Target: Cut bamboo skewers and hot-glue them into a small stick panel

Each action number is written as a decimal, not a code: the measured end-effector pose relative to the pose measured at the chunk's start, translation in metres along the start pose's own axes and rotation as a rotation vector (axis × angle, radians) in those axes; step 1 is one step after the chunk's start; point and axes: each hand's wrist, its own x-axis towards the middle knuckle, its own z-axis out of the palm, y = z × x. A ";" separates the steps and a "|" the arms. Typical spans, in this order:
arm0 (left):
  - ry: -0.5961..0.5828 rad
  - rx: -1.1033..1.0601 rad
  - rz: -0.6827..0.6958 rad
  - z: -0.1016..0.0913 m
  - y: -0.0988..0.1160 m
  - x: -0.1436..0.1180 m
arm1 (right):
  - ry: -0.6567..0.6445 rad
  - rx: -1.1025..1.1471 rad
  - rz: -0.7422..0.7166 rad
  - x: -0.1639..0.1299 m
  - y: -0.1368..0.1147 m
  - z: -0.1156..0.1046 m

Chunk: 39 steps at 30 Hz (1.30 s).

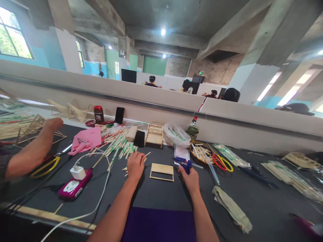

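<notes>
Blue glue gun (185,163): right grip (191,178) curled around.

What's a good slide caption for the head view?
Right hand holding a blue glue gun, left hand opposite, a partly slatted wooden frame between them.

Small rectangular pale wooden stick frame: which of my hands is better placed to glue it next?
Probably the right hand: beside the frame, it holds the blue pistol-shaped glue gun, while the left hand is by loose pale wooden sticks.
</notes>
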 end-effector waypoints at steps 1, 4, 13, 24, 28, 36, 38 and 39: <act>0.010 -0.026 0.032 0.001 0.004 -0.002 | -0.021 0.009 -0.008 0.000 0.000 0.001; -0.001 -0.073 0.131 0.007 0.011 -0.010 | -0.002 0.010 -0.036 -0.003 -0.001 0.004; -0.023 -0.065 0.321 0.022 0.014 -0.024 | 0.133 -0.140 -0.166 -0.028 -0.012 0.017; -0.043 -0.030 0.343 0.020 0.016 -0.023 | 0.173 -0.146 -0.136 -0.029 -0.011 0.016; -0.037 -0.055 0.341 0.016 0.024 -0.021 | 0.144 -0.123 -0.143 -0.028 -0.012 0.014; -0.164 -0.146 0.419 0.037 0.051 -0.008 | 0.081 -0.060 -0.111 -0.024 -0.011 0.013; -0.186 -0.186 0.399 0.041 0.048 -0.007 | 0.072 -0.022 -0.103 -0.022 -0.012 0.013; -0.186 -0.200 0.382 0.042 0.044 -0.007 | 0.069 0.005 -0.098 -0.021 -0.012 0.013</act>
